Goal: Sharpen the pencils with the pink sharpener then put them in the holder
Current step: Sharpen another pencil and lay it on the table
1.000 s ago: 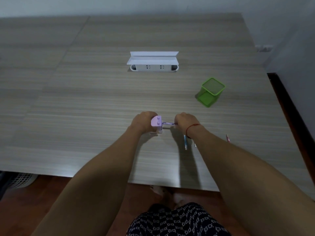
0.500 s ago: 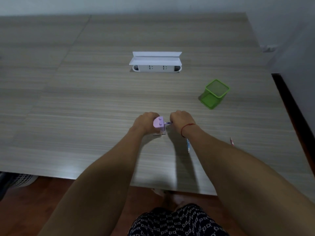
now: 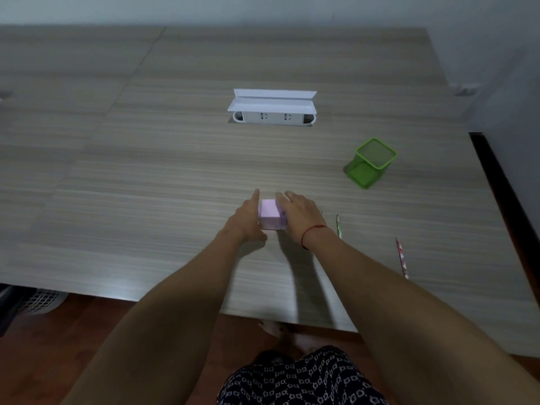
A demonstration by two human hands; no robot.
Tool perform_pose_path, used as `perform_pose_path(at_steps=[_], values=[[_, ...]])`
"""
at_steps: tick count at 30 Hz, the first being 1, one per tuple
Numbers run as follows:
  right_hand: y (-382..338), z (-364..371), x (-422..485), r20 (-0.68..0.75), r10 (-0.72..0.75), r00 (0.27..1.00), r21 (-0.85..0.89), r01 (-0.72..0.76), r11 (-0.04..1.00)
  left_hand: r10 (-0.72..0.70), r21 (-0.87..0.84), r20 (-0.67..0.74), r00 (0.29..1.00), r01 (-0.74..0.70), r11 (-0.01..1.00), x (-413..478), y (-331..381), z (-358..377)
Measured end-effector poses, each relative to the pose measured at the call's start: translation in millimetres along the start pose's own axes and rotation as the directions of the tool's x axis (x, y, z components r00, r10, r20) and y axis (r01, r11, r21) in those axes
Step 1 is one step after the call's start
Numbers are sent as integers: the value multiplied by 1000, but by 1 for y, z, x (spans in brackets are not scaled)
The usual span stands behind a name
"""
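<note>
An office: wide wood-grain desk (image 3: 146,171) with built-in socket box (image 3: 271,114).

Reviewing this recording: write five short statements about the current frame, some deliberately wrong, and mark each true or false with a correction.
1. The pink block-shaped plastic sharpener sits between the left hand and the right hand. True.
2. A pencil stands in the green square mesh holder. False: none shows in it; a green-patterned pencil and a pink-patterned pencil lie on the grey wood-grain table.
3. The holder stands right of the hands and farther from the person. True.
4. The right hand holds a pencil in the air. False: its fingers lie stretched out against the sharpener.
5. The white socket box has its lid shut. False: the lid is raised and sockets show.
</note>
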State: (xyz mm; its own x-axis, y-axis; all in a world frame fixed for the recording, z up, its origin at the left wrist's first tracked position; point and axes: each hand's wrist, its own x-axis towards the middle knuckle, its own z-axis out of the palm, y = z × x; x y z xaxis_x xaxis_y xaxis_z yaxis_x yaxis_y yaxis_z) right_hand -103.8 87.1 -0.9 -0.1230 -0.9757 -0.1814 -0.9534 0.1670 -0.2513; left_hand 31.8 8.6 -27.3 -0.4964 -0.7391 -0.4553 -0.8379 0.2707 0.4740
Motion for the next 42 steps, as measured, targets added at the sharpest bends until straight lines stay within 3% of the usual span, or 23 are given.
perform_pose_path(at_steps=[2,6,13,20,27,35,37,39,42], values=[[-4,5,-2,31,-19,999,-21,19,1000,-49,18,-54,997,50,999,-1,-11,3],[-10,12,-4,51,7,999,16,-7,1000,-11,-9,-145,989,10,1000,-4,-23,6],[-18,13,-3,98,43,994,64,-49,997,-14,-78,-142,990,3,997,-8,-18,11],[-31,5,10,160,21,987,18,-24,1000,-42,68,-93,995,48,997,-3,-16,5],[-31,0,9,165,-8,986,-13,10,1000,-50,100,-99,994,60,993,4,-14,-3],[-33,-4,11,154,5,988,-51,3,999,91,290,-144,985,-46,956,33,7,-45],[-35,-3,11,153,18,988,-73,-7,997,66,309,-78,995,-39,950,35,19,-63],[-37,-1,10,143,30,989,-80,-19,997,-30,300,79,996,4,954,34,32,-84],[-38,-2,8,116,21,993,-102,-10,995,-120,276,302,946,34,960,25,41,-101]])
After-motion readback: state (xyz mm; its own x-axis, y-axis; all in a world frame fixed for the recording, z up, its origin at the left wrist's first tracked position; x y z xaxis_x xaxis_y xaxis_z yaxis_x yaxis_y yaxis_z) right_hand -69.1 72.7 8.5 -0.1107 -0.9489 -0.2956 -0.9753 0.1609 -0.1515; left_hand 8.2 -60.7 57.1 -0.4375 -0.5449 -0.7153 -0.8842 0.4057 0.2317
